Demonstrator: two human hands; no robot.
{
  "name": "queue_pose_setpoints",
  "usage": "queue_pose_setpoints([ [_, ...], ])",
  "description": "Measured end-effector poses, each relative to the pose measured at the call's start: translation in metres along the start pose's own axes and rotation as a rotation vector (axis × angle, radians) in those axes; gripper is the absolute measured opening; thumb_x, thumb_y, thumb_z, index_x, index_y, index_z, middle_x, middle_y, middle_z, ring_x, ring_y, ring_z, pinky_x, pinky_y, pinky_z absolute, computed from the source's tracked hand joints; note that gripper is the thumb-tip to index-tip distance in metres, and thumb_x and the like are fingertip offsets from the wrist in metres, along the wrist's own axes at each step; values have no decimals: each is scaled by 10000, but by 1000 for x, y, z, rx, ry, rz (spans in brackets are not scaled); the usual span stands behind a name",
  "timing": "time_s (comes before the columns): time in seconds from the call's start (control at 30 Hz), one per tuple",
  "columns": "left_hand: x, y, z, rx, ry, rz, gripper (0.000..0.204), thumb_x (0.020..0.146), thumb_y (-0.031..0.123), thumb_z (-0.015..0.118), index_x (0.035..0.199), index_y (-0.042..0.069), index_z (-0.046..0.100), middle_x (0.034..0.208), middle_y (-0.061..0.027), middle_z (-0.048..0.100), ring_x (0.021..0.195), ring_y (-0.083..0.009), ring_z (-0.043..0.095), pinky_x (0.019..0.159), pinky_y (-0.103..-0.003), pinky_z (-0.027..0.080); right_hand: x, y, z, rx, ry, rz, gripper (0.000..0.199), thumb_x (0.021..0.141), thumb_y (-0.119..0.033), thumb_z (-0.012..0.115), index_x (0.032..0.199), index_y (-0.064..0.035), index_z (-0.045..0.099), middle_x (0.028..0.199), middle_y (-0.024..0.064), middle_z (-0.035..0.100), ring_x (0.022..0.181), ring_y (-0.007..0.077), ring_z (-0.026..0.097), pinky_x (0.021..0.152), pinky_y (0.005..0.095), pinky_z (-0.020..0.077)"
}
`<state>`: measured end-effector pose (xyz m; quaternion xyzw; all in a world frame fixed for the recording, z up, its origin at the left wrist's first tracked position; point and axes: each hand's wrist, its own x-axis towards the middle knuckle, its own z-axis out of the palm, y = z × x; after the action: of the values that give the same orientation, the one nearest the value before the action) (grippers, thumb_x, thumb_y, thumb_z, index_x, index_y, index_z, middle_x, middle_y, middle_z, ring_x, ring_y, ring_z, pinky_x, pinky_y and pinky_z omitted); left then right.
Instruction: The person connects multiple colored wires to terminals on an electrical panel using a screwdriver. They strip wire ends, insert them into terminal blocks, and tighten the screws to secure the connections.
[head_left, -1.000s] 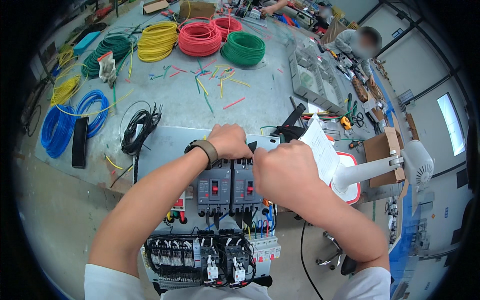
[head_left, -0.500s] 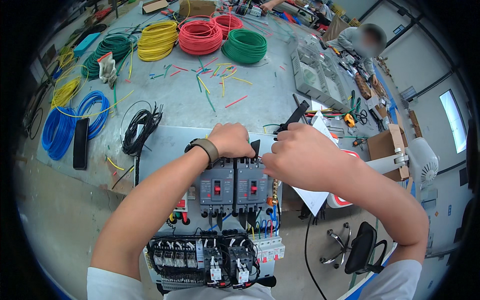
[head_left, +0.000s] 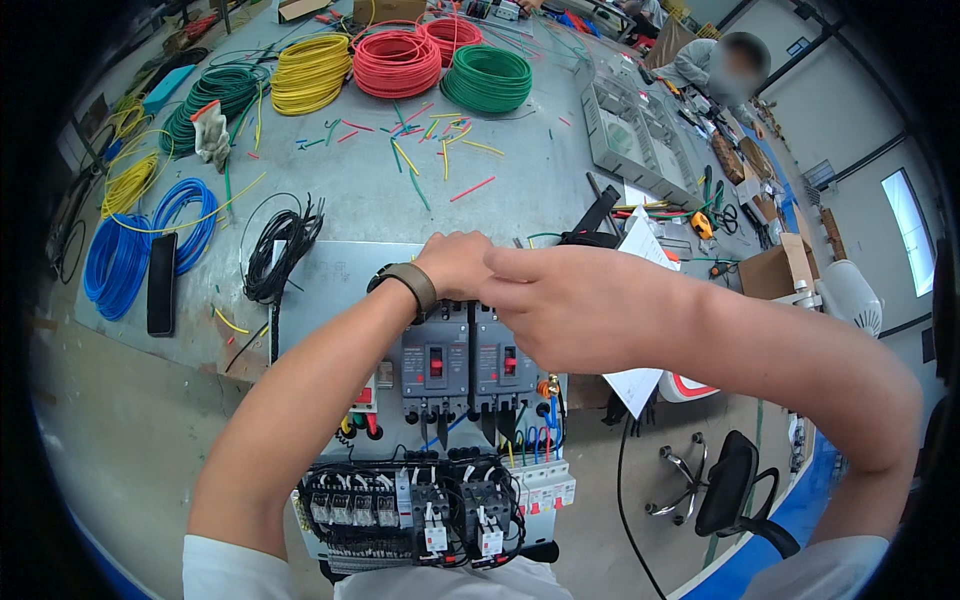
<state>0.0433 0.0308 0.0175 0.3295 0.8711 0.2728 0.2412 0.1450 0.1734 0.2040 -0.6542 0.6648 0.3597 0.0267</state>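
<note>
Fingers of the right hand (head_left: 560,305), curled close beside the left hand (head_left: 456,265) — whether either pinches anything, I cannot tell. Two grey circuit breakers (head_left: 435,378), just wearer-side of the fingers, one partly covered. Beyond — wire offcuts (head_left: 472,189), then a green coil (head_left: 486,94).

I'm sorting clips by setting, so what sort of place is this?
Most likely an electrical assembly workshop: a yellow wire coil and a green wire coil lie on a big grey worktable, and a metal panel carries grey circuit breakers.
</note>
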Motion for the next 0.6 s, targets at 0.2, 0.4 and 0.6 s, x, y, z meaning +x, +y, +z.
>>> queue_pose_setpoints([
  [0.2, 1, -3, 9, 9, 76, 4, 536, 830, 565, 763, 1010, 68, 854, 1090, -197, 822, 1119, -396, 769, 1049, -535, 508, 4, 2, 5, 128, -28, 79, 46, 806, -210, 779, 772, -181, 788, 840, -65, 720, 1049, 169, 642, 945, 326, 477],
  [0.4, 1, 8, 4, 52, 27, -63, 452, 798, 493, 798, 952, 74, 863, 1067, -176, 819, 1103, -365, 764, 1066, -501, 489, -3, 12, 10, 90, 18, -31, 83, 817, -199, 774, 780, -133, 739, 850, -38, 702, 971, 175, 657, 839, 311, 507],
  [0.6, -5, 22, -7, 27, -45, -128, 425, 771, 451, 815, 934, 61, 859, 1056, -176, 820, 1075, -364, 769, 1047, -475, 491, -19, 29, 21, 202, 142, -118, 77, 823, -197, 794, 802, -124, 797, 940, 13, 769, 1002, 188, 719, 867, 334, 585],
])
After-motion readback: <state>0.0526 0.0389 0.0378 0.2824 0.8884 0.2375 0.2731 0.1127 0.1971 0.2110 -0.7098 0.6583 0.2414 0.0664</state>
